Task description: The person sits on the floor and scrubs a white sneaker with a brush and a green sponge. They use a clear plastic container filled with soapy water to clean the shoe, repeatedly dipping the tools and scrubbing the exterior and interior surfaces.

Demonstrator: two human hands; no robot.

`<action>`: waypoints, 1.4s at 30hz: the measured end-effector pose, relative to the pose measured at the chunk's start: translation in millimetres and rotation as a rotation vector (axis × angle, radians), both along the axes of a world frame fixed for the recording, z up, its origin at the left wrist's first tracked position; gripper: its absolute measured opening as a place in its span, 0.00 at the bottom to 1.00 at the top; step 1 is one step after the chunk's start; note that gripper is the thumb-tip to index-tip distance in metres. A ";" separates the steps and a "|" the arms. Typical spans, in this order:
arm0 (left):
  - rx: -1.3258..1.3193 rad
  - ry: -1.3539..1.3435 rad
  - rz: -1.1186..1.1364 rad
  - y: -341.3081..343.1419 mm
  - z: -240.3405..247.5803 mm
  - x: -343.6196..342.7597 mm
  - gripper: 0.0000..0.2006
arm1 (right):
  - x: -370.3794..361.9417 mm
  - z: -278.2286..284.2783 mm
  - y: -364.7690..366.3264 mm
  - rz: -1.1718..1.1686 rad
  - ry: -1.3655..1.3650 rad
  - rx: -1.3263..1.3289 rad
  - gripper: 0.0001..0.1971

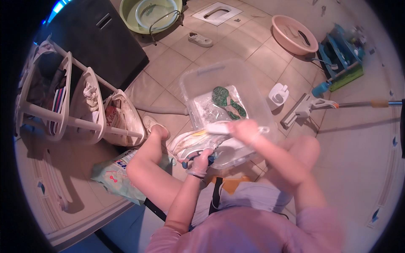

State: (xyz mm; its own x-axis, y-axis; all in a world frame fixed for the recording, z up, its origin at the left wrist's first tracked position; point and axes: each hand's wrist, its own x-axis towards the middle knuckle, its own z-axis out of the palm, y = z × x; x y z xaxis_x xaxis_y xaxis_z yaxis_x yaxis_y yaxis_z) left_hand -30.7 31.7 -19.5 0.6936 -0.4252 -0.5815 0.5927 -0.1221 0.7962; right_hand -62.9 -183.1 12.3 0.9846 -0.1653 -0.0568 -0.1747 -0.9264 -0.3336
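Blurred right hand, white brush, shoe partly hidden

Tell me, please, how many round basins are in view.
3: a large green basin at the top, a smaller pale basin inside it, and a pink basin at the upper right. Others might be hidden.

"What sort of room is this?"
"A bathroom: a squat toilet is set into the tiled floor."
"In a home, or somewhere public?"
"A home, by the look of it. There's a green basin, a pink basin, a mop and a rack of baskets with clothes inside."
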 end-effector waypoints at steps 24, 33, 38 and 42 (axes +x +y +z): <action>-0.334 -0.064 0.025 4.4 21.1 9.9 0.07 | 24.5 52.7 -16.0 0.173 -0.336 -0.158 0.13; -0.084 -0.784 -0.030 -5.7 15.3 -2.3 0.09 | 11.9 65.0 7.0 0.278 -0.377 -0.135 0.11; -0.642 0.033 0.055 11.0 43.2 8.8 0.12 | -19.6 59.2 -91.7 0.063 0.067 -0.495 0.20; -0.539 -0.198 0.119 -4.5 78.5 0.9 0.12 | -16.8 70.3 -68.3 -0.107 -0.116 -0.384 0.22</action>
State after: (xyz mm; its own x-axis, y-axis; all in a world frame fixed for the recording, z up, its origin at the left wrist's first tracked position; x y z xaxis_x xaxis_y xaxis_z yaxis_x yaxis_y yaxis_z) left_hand -29.8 27.2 59.0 0.8281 -0.5376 -0.1587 0.4108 0.3894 0.8244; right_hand -79.6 -251.4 82.6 0.9570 -0.2543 0.1395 -0.2581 -0.9661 0.0096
